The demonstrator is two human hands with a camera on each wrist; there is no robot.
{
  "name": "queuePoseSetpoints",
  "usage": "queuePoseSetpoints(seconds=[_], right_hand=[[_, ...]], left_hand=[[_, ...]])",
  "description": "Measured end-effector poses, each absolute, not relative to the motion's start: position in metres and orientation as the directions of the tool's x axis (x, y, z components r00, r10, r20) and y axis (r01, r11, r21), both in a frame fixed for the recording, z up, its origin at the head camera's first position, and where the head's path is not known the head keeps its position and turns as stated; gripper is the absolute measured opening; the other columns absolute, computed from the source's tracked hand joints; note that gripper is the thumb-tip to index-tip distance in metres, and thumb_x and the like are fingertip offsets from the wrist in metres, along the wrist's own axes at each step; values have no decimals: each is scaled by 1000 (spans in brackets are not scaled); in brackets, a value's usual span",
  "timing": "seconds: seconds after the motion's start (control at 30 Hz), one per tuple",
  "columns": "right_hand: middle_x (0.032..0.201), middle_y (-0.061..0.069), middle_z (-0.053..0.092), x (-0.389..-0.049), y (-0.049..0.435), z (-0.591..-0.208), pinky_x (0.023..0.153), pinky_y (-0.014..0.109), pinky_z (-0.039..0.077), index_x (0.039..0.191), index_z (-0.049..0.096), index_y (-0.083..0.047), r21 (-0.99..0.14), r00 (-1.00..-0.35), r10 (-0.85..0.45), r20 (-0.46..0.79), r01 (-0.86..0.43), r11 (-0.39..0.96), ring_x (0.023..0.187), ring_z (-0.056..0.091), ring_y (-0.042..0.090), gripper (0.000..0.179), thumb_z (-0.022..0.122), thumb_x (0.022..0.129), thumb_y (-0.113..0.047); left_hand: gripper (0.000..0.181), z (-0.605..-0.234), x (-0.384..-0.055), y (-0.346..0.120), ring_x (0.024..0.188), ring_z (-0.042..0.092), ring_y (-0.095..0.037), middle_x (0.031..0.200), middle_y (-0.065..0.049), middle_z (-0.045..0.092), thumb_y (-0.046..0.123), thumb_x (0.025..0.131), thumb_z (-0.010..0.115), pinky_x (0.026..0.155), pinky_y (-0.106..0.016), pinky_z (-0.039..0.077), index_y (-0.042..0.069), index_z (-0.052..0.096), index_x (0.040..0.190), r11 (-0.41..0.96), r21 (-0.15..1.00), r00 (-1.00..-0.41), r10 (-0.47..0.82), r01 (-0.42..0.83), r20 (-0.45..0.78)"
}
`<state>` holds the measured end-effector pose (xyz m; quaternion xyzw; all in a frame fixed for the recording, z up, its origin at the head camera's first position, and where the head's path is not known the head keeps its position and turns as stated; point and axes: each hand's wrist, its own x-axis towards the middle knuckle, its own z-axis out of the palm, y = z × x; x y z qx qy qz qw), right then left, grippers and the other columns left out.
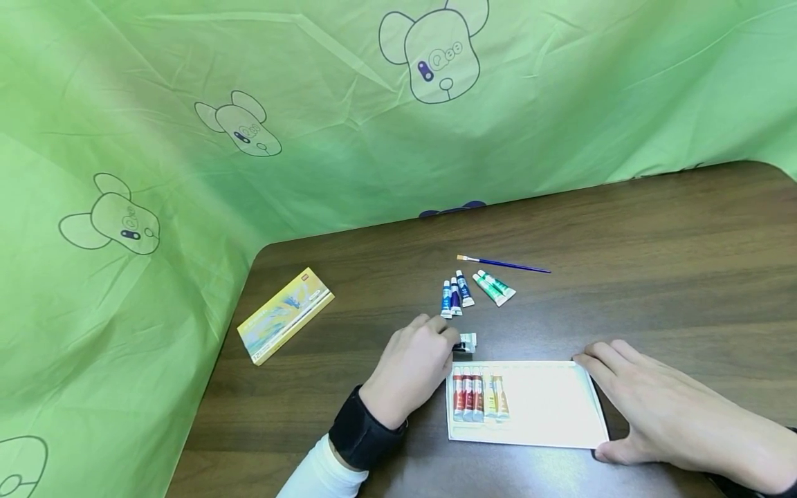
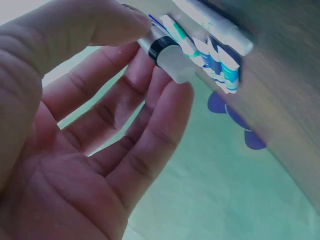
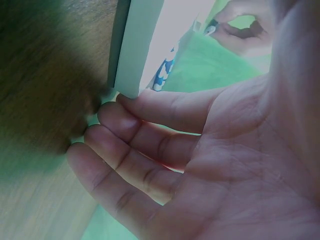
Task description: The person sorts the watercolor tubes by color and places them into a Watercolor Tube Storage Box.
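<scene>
My left hand (image 1: 414, 363) pinches a small paint tube (image 2: 160, 47) with a black band and white cap between thumb and fingertips, just past the far left corner of a white plastic tray (image 1: 548, 404). Five paint tubes (image 1: 478, 394), reds and yellows, lie side by side in the tray's left part. My right hand (image 1: 647, 404) holds the tray's right end, fingers at the far corner and thumb at the near corner. Another pale tube (image 2: 215, 25) lies on the table close to the left hand.
Blue and violet tubes (image 1: 456, 296) and two green tubes (image 1: 494, 286) lie beyond the tray. Behind them is a blue-handled paintbrush (image 1: 510, 265). A yellow paint box (image 1: 286, 315) sits at the left of the wooden table (image 1: 654, 263). Green cloth (image 1: 330, 138) hangs around it.
</scene>
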<state>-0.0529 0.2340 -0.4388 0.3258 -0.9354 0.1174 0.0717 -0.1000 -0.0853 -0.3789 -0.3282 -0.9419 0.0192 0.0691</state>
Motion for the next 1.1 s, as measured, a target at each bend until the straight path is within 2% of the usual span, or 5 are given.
queuePoseSetpoints(seconds=[0.27, 0.47, 0.5, 0.8, 1.1], right_hand=[[121, -2, 62, -54, 234, -439, 87, 43, 56, 125, 65, -5, -174, -783, -590, 200, -621, 765, 107, 59, 22, 103, 97, 44, -60], [120, -3, 62, -54, 234, -438, 86, 41, 55, 125, 64, -6, -172, -776, -594, 211, -627, 759, 106, 58, 20, 103, 96, 44, -60], [120, -3, 62, -54, 234, -438, 85, 41, 55, 126, 64, -6, -171, -774, -595, 215, -630, 758, 105, 58, 20, 103, 96, 44, -60], [119, -5, 61, -53, 234, -437, 85, 39, 55, 124, 64, -7, -173, -768, -598, 229, -637, 751, 106, 57, 18, 100, 95, 45, -60], [120, -6, 61, -53, 234, -437, 86, 39, 55, 125, 64, -9, -179, -770, -597, 224, -635, 752, 107, 57, 19, 100, 95, 45, -60]], left_hand=[[20, -379, -89, -67, 94, 67, -9, 110, 4, 77, 13, 96, 74, 84, -19, 58, 18, 80, 113, 637, -83, -636, 771, 767, 39], [17, -381, -81, -52, 97, 61, -3, 105, 12, 72, 17, 98, 73, 87, -13, 54, 24, 79, 112, 488, -161, -493, 870, 858, 8], [16, -382, -80, -49, 95, 59, -3, 104, 14, 71, 19, 100, 72, 81, -12, 53, 26, 78, 112, 469, -182, -478, 879, 864, -6], [22, -377, -78, -30, 95, 56, -2, 108, 18, 70, 23, 105, 64, 75, -13, 51, 36, 78, 115, 414, -204, -447, 880, 887, -158], [21, -379, -82, -30, 95, 58, -1, 107, 19, 72, 20, 103, 66, 76, -13, 51, 34, 80, 110, 392, -237, -432, 890, 889, -147]])
